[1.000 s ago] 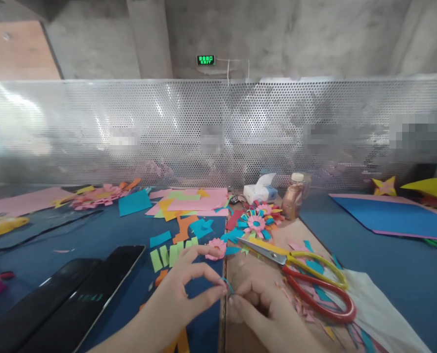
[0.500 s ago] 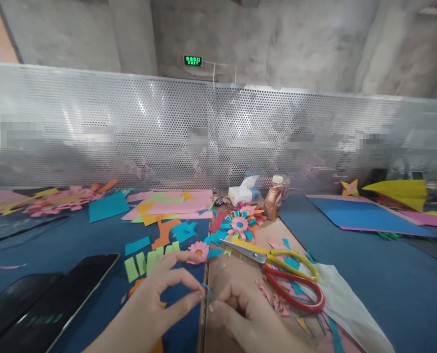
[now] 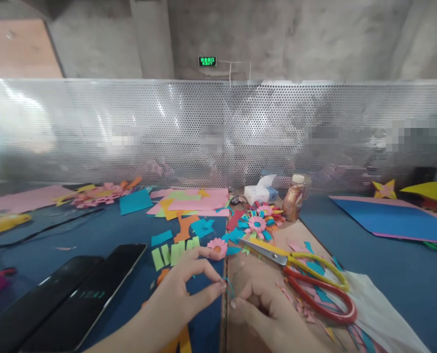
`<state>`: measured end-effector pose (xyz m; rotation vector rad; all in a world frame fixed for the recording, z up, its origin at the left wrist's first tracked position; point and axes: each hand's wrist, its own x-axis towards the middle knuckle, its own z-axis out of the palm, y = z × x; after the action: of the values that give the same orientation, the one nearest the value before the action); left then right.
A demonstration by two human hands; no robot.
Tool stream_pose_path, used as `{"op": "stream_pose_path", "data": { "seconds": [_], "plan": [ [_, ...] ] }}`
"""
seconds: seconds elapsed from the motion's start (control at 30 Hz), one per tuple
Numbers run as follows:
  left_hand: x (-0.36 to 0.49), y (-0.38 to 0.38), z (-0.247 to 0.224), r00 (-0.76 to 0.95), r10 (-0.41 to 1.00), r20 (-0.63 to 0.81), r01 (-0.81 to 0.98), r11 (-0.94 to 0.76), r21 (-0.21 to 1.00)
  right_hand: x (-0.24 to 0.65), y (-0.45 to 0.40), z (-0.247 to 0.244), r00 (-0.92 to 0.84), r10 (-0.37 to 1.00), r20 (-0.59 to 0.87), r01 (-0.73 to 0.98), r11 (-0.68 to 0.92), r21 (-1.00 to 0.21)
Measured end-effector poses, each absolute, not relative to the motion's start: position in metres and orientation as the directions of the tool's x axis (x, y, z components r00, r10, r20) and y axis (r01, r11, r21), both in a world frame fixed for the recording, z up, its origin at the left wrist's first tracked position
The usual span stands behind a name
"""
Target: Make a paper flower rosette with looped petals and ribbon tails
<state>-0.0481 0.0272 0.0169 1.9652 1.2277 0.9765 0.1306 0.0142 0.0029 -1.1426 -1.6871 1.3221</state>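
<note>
Head view: swung left since the earlier frame
Teal strip (image 3: 230, 287): thin, curved, spanning between both hands
Left hand (image 3: 191, 289): pinching one end
Right hand (image 3: 262, 309): fingers curled, pinching the other

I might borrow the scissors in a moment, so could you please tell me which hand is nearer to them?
Right. The right hand is just left of the handles of the scissors, without touching them; the left hand is farther off to the left.
</note>
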Motion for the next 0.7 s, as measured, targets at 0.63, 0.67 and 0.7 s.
{"op": "stream_pose_path", "data": {
  "seconds": [0.63,0.67,0.7],
  "plan": [
    [-0.050,0.032,0.014,0.287,0.933,0.216,0.321,-0.306,0.896,0.133,0.024,-0.016,-0.377,0.925,0.049,0.270,0.161,-0.949],
    [-0.050,0.032,0.014,0.288,0.933,0.214,0.320,-0.305,0.897,0.133,0.024,-0.015,-0.380,0.924,0.047,0.264,0.157,-0.952],
    [-0.050,0.032,0.014,0.288,0.934,0.213,0.320,-0.303,0.898,0.133,0.024,-0.014,-0.384,0.923,0.040,0.258,0.149,-0.955]
  ]
}}
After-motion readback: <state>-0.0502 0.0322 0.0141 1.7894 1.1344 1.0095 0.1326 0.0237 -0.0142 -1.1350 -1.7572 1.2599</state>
